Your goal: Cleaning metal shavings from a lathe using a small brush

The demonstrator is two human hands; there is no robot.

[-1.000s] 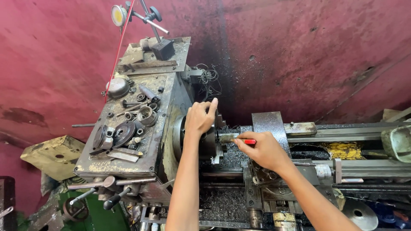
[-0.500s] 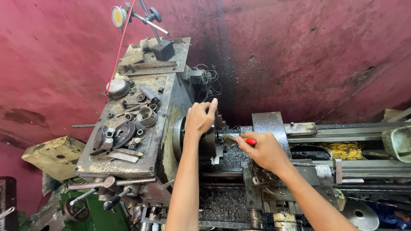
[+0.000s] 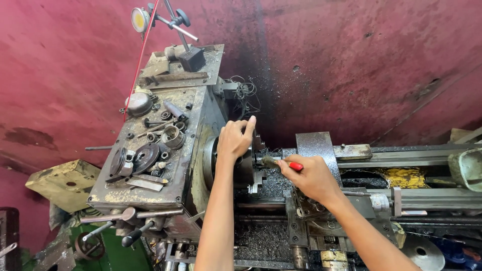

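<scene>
I stand over an old metal lathe. My left hand [image 3: 236, 138] grips the top of the round chuck [image 3: 247, 168] at the headstock. My right hand [image 3: 312, 176] is closed on a small brush with a red handle [image 3: 295, 166]. Its dark bristles [image 3: 269, 161] point left and touch the chuck's face. Below the brush the carriage [image 3: 321, 221] and bed are strewn with dark metal chips.
The headstock top [image 3: 165, 145] carries several loose gears, bolts and metal parts. A dial gauge on a stand [image 3: 140, 19] rises at the back. Levers [image 3: 108, 217] stick out lower left. The lathe bed rails [image 3: 427, 198] run right, before a red wall.
My right hand has shifted slightly left with the brush, so the bristles now lie against the chuck. My left hand stays on the chuck.
</scene>
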